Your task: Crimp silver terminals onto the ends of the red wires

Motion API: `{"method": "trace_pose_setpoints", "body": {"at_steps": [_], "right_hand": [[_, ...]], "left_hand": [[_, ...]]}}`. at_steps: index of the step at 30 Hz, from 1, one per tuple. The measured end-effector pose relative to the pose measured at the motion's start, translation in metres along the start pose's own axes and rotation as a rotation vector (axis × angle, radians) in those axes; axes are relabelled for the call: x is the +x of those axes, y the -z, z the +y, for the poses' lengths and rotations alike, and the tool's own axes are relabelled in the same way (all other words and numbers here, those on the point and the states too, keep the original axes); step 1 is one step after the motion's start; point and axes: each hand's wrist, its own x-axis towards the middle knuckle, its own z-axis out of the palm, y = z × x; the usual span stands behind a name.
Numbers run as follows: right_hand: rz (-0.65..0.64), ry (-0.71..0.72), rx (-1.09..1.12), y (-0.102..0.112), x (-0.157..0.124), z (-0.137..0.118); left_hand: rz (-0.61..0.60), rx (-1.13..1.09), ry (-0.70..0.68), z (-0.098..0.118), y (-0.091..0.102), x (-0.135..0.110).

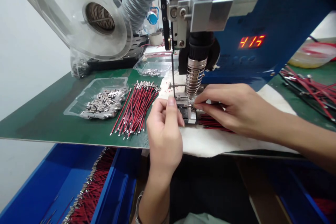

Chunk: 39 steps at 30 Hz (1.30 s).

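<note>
My left hand (165,129) is closed in a pinch at the small metal fixture (188,112) under the machine's spring-wrapped nozzle (194,77); what it pinches is too small to make out. My right hand (231,106) comes in from the right, fingers pressed together at the same fixture, apparently on a thin red and black wire (214,123) that lies beneath it. A loose bundle of red and black wires with metal ends (135,108) lies just left of my left hand on the green mat (52,115).
A clear tray of small metal parts (101,99) sits left of the wires. A large clear reel (84,14) hangs above. The blue machine shows a red display (252,41). More wires (309,89) lie at the right. Blue bins (86,189) below hold finished wires.
</note>
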Motion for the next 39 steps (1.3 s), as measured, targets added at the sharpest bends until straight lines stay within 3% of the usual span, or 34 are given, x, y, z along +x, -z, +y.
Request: {"method": "trace_pose_setpoints", "body": {"at_steps": [39], "right_hand": [[0.044, 0.031, 0.022, -0.0023, -0.0010, 0.0024]], "left_hand": [[-0.003, -0.012, -0.003, 0.0017, -0.0027, -0.0004]]}}
